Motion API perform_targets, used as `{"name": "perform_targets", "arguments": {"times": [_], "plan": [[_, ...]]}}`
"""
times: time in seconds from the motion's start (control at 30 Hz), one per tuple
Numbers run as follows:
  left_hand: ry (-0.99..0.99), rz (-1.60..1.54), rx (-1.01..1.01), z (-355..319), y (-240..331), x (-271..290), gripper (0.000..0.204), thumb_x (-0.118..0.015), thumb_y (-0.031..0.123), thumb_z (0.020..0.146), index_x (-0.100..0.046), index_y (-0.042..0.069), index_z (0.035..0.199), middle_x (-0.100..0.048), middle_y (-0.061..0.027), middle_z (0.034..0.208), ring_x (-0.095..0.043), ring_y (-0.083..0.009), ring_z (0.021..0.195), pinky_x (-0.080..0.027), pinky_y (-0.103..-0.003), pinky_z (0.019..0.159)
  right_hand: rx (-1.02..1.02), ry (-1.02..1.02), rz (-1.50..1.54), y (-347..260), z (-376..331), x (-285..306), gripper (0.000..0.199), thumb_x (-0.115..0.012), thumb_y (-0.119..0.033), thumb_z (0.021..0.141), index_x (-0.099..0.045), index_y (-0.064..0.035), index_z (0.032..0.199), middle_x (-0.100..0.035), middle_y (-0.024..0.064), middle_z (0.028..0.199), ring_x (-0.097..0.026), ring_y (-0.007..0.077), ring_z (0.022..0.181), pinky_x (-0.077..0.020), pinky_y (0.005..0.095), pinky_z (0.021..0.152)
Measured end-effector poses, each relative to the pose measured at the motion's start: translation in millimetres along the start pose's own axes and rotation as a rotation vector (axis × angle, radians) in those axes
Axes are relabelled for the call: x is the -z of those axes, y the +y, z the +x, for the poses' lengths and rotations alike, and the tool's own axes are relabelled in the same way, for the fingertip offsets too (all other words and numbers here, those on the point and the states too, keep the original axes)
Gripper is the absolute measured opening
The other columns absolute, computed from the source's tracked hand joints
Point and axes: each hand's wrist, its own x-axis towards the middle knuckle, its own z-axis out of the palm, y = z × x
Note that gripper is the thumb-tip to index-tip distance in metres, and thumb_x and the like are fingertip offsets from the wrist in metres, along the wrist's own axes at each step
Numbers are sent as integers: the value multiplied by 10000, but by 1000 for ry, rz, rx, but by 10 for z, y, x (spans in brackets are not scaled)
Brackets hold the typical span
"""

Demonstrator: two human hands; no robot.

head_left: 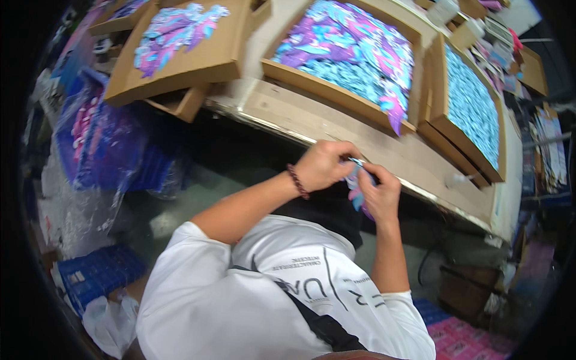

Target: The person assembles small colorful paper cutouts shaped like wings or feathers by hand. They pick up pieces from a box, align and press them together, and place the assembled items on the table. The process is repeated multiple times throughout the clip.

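Close together at the table's front edge, both my hands are closed in a pinch. My left hand [327, 165], with a dark beaded bracelet at the wrist, grips a small light-blue piece [356, 161]. In my right hand [382, 191] is a curved purple, pink and blue piece [355, 195], which hangs down between the hands. The fingers partly hide where the two pieces meet. Beyond, a cardboard box [336, 93] holds a heap of similar multicoloured pieces over small light-blue ones.
At the right, another cardboard box [441, 84] is full of small light-blue pieces [471, 102]. A tilted box [210, 72] at the left holds multicoloured pieces. A small white bottle [459, 180] lies near the table's [288, 111] right end. Blue crates [99, 276] stand on the floor.
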Motion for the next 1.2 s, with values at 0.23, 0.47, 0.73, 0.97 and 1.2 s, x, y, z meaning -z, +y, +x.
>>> {"name": "perform_targets", "arguments": {"times": [0.23, 0.47, 0.73, 0.97, 1.2], "plan": [[-31, 0, 101, 6, 49, 6, 153, -640, -1, 794, -672, -50, 935, -668, -77, 726, -616, -85, 655, -518, -248, 602, -99, 25, -43, -62, 18, -23, 165, -715, -126, 802, -698, 9, 895, -674, 92, 694, -630, 124, 604, -498, 263, 577], [-7, -9, 56, 9, 25, -48, 170, -646, 10, 793, -666, -55, 949, -662, -77, 719, -605, -73, 648, -511, -234, 590, -186, 16, -6, -54, 50, -27, 172, -708, -126, 799, -681, 29, 868, -678, 80, 694, -610, 87, 626, -495, 254, 588], [-41, -94, 134, 6, 9, -34, 172, -650, 17, 801, -661, -59, 956, -671, -64, 765, -600, -60, 677, -513, -229, 602, -231, -29, 89, -44, 62, -9, 143, -696, -92, 814, -664, 43, 849, -680, 56, 697, -588, 62, 640, -486, 237, 586], [-30, 10, 20, -41, -58, -102, 147, -654, 17, 801, -644, -47, 933, -666, -54, 770, -604, -65, 685, -509, -224, 616, -133, 74, -46, -3, -6, -97, 149, -714, -114, 807, -662, 25, 821, -670, 73, 671, -596, 87, 596, -487, 258, 569], [20, -460, 233, 17, -162, -172, 181, -659, -3, 824, -596, -41, 990, -633, -28, 850, -607, -67, 745, -494, -196, 638, -164, 82, -67, -83, 7, -42, 147, -711, -123, 827, -677, 19, 841, -673, 72, 687, -598, 91, 594, -492, 254, 583]]}}
